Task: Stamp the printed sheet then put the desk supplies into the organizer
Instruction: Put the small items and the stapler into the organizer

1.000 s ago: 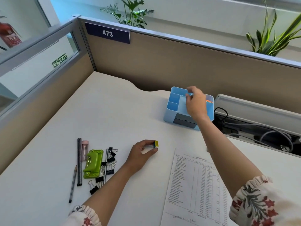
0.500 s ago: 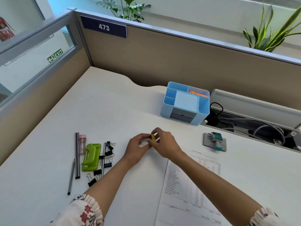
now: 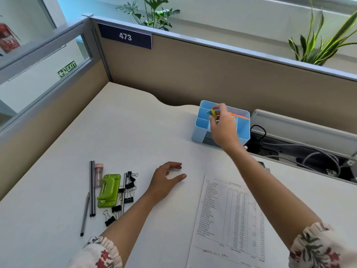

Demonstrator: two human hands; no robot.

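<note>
yellow block (image 3: 213, 113), perhaps eraser, between fingers (image 3: 222, 110)

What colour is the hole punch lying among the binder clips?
Lime green, with metal fittings. The hole punch shows clearly in the head view, left of the left hand.

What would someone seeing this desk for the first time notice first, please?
Probably the right hand holding a small yellow item over the blue organizer at the back of the desk. Next, the green hole punch among binder clips and pencils at the left, and the printed sheet in front.
</note>
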